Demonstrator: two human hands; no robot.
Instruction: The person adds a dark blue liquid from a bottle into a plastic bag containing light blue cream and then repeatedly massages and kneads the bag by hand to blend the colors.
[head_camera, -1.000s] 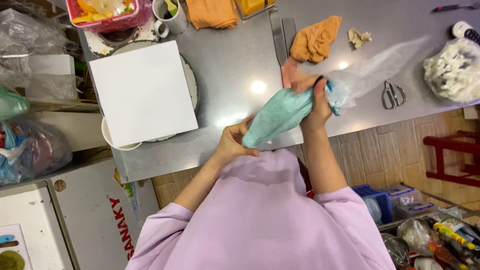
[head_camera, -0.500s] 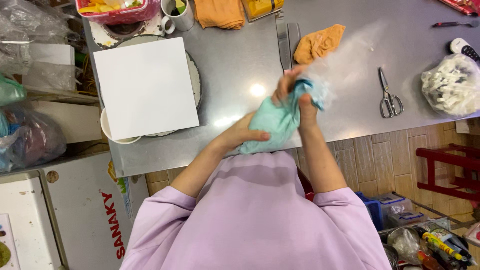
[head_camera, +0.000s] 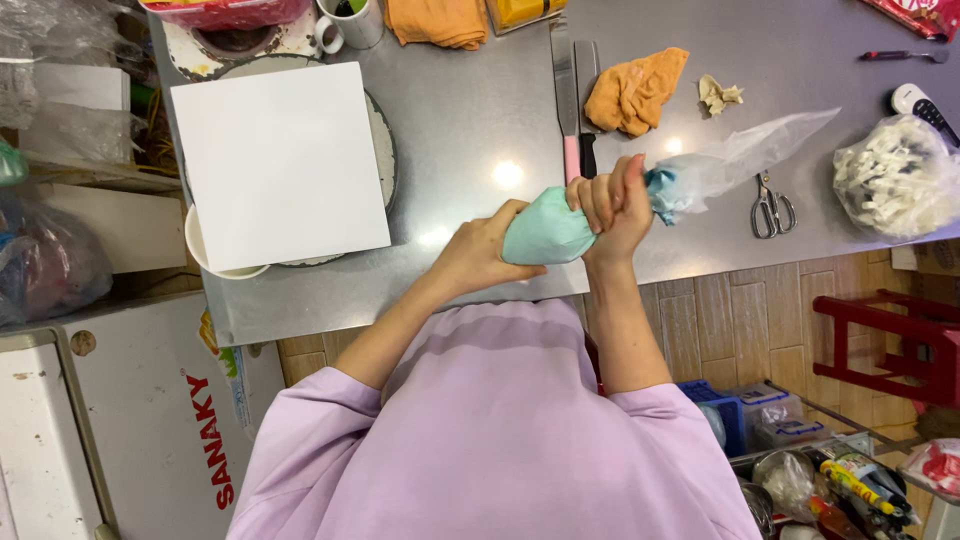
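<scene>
Here, both hands are clamped on a piping bag of pale green cream, held just above the near edge of the counter: the left hand cups its full end, the right hand squeezes its twisted neck. Beyond the bag lie two knives and an orange cloth; scissors lie to its right, a white board to its left.

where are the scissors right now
In the head view the scissors lie on the steel table, right of the right hand, just under the clear tail of the piping bag and left of a white-filled plastic bag.
</scene>
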